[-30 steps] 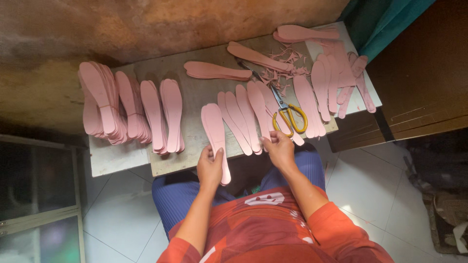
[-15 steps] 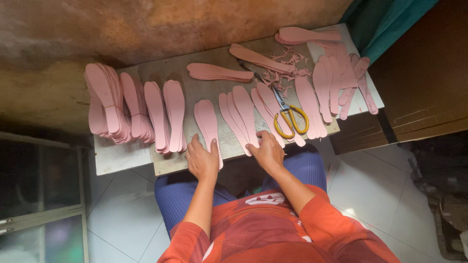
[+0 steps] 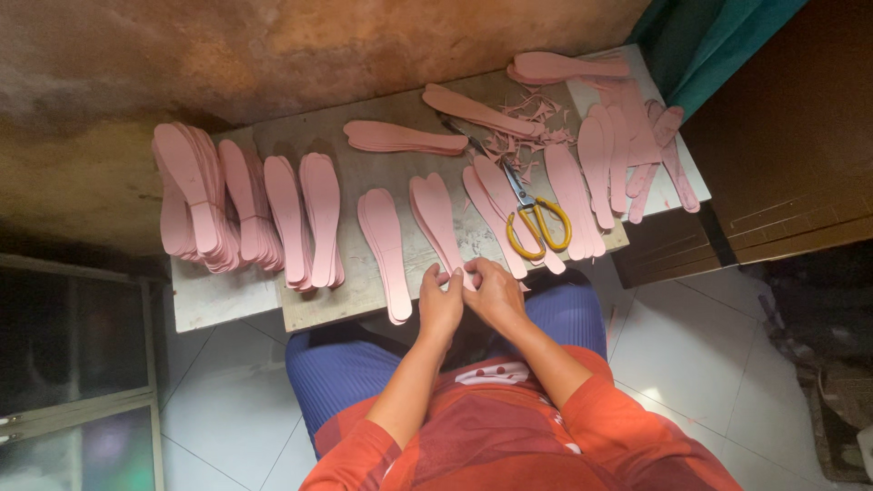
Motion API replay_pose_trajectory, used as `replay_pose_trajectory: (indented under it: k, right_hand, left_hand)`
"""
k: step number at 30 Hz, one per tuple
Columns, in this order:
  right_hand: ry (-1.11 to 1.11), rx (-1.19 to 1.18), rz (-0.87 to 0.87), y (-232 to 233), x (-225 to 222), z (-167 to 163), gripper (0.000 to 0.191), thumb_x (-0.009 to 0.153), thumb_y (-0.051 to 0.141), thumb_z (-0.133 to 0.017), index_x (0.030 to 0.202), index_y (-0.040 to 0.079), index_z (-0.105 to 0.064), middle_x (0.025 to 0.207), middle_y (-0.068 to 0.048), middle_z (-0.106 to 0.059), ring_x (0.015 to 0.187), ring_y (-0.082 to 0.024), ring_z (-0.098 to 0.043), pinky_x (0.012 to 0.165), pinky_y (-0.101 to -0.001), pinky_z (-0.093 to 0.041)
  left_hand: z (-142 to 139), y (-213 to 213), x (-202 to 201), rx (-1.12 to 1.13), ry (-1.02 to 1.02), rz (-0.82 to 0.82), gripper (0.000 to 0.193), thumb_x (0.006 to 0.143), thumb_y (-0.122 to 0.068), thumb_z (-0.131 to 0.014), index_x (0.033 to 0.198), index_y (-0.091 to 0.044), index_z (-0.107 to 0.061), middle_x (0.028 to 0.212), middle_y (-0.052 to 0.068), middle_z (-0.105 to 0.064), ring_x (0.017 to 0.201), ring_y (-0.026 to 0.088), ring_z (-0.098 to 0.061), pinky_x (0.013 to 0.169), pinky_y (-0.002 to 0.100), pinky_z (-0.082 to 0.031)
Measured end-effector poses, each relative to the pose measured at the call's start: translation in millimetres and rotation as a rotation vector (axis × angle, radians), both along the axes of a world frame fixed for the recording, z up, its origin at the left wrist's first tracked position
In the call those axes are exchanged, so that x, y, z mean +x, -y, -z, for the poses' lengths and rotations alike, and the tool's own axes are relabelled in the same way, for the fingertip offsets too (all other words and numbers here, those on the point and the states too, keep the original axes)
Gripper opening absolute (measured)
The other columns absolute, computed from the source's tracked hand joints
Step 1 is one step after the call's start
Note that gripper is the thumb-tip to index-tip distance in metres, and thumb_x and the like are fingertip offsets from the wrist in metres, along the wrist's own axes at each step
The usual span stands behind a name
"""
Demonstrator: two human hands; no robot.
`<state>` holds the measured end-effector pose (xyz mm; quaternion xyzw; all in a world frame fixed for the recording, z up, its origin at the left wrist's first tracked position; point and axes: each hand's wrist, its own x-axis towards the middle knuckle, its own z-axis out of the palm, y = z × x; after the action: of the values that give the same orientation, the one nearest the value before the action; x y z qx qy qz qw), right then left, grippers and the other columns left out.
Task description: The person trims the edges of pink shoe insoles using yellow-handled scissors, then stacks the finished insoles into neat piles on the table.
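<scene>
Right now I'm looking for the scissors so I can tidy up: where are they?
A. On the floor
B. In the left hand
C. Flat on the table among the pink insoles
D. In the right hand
C: the scissors lie on the table between insoles, clear of both hands.

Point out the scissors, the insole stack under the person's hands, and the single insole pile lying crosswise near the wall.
scissors (image 3: pixel 538 227): head view, yellow handle loops.
insole stack (image 3: pixel 435 211): head view, upper half.
crosswise insole pile (image 3: pixel 405 138): head view, middle.
</scene>
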<state>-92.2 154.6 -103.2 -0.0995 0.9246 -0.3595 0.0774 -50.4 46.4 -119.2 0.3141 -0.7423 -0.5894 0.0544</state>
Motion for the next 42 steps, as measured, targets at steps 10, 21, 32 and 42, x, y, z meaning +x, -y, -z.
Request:
replay_pose_trajectory:
  k: [10,21,32,42]
  right_hand:
    - [0.558,-0.606,-0.267,-17.9,18.9,23.9,0.039,0.081,0.009,-0.078,0.117,-0.001,-0.066,0.092,-0.001,-0.065,0.078,-0.008,-0.062,0.072,-0.0245,-0.055]
    - [-0.045,-1.114,0.272,-50.2,-19.5,-10.5,0.062,0.093,0.018,-0.069,0.142,0.015,-0.031,0.138,-0.003,-0.046,0.106,-0.009,-0.062,0.079,-0.0287,-0.056]
    - [-0.013,-0.476,0.272,-37.9,13.2,-21.3,0.033,0.085,0.023,-0.085,0.097,0.003,-0.061,0.085,-0.004,-0.066,0.08,-0.011,-0.06,0.073,-0.0294,-0.054]
    - [-0.189,-0.306,0.102,-40.5,24.2,-30.8,0.022,0.093,0.023,-0.077,0.1,0.006,-0.066,0.09,-0.008,-0.069,0.085,-0.024,-0.069,0.078,-0.0361,-0.055]
  left_hand:
    - [2.8,13.3,4.3,-0.353,0.14,0.108,0.042,0.099,-0.027,-0.059,0.133,-0.003,-0.056,0.118,0.023,-0.064,0.102,0.041,-0.065,0.084,0.049,-0.051]
    - [-47.8,-5.7,59.5,-0.443,-0.063,0.505,0.024,0.099,-0.018,-0.051,0.12,-0.006,-0.053,0.103,0.025,-0.068,0.091,0.048,-0.066,0.075,0.057,-0.05]
    - [-50.2,-11.8,68.7,0.044,0.305,0.779,0.04,0.096,-0.029,-0.062,0.124,-0.004,-0.049,0.093,0.022,-0.075,0.079,0.029,-0.078,0.074,0.038,-0.058]
    - [-22.2,-5.1,80.2,0.209,0.2,0.776,0.04,0.103,-0.027,-0.053,0.133,-0.006,-0.038,0.084,0.008,-0.063,0.065,0.016,-0.063,0.063,0.033,-0.055]
